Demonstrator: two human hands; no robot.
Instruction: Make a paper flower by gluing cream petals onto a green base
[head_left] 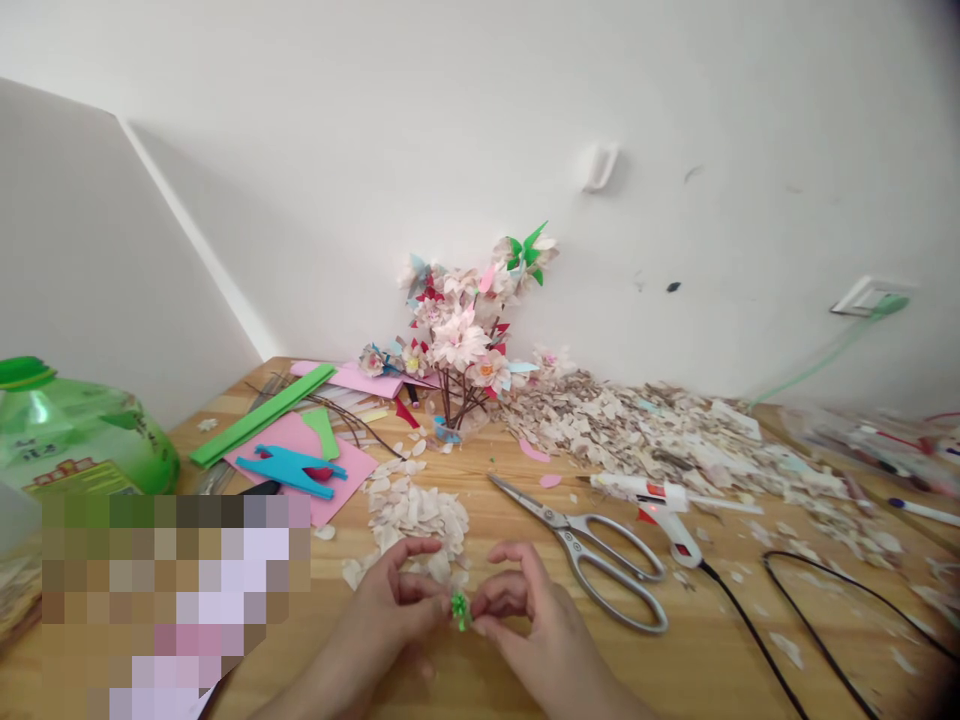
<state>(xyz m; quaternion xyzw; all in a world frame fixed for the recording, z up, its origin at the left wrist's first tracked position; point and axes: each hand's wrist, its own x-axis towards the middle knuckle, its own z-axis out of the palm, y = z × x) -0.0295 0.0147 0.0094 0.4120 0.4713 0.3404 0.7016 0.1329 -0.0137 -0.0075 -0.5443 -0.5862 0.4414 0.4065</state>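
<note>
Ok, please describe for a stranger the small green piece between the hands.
On the brown wooden table, find the bare left hand and right hand. Between their fingers is the small green frilly piece. Unlike the long flat green strip farther left, it is tiny and clustered.

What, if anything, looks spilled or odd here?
Pale flakes are heaped right of the flowers and strewn loosely past the glue gun, like a spill. A dark mark also stands out on the pale wall.

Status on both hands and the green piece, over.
Left hand and right hand: small green piece held between fingertips. Pale petal pile just beyond. Scissors to the right, apart from hands.
</note>
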